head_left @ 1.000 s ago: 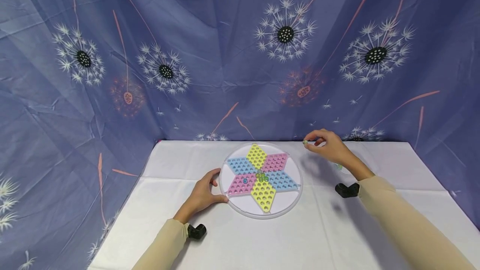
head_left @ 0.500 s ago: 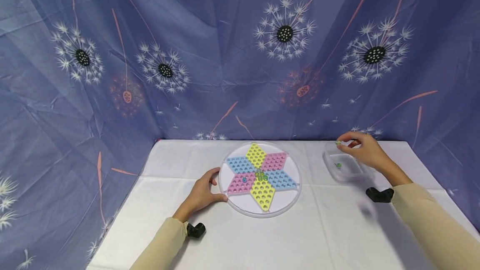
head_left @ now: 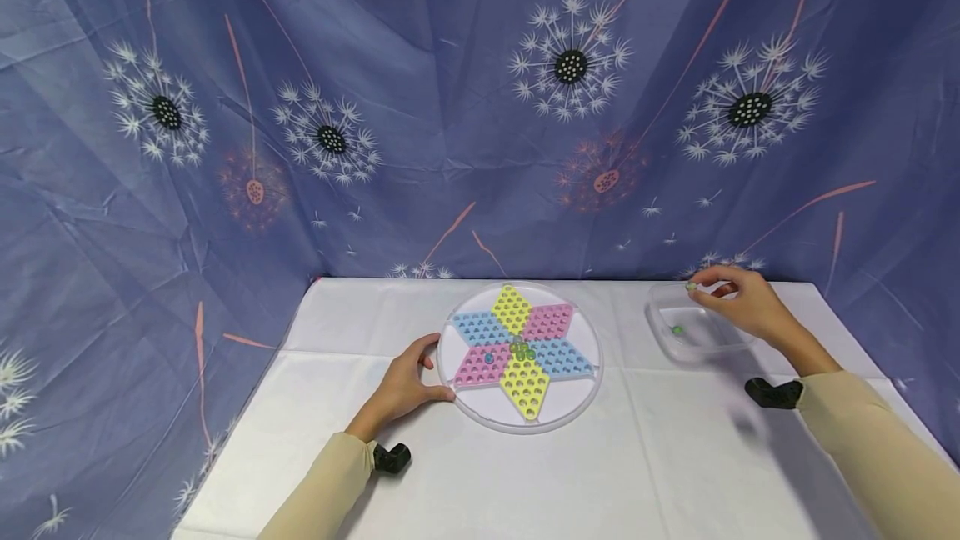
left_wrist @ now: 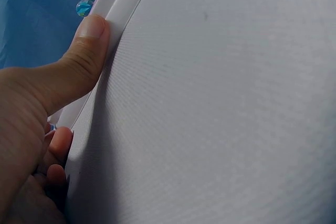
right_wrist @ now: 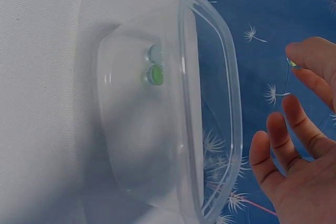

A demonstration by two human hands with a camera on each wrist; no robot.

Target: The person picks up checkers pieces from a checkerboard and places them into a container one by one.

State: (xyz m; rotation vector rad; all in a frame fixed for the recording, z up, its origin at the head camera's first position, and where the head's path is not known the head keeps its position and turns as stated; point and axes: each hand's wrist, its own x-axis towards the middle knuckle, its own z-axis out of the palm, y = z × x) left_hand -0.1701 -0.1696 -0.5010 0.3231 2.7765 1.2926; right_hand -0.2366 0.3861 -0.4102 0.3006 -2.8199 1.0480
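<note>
A round white Chinese checkers board with a yellow, pink and blue star lies on the table. My left hand holds its left rim, thumb on the edge. Several green and yellowish marbles cluster at the star's centre, and one blue marble sits in the left pink section. Over a clear plastic container on the right, my right hand pinches a small glass marble between thumb and index finger. Inside the container lies a green marble, with a paler round shape beside it.
A white cloth covers the table. Close behind the table's back edge hangs a blue dandelion-print curtain, which also runs along the left side. Both wrists wear small black devices.
My right hand has moved right, from beside the board to above the container, still pinching the marble. The container has come into fuller view. My left hand stays at the board's rim.
</note>
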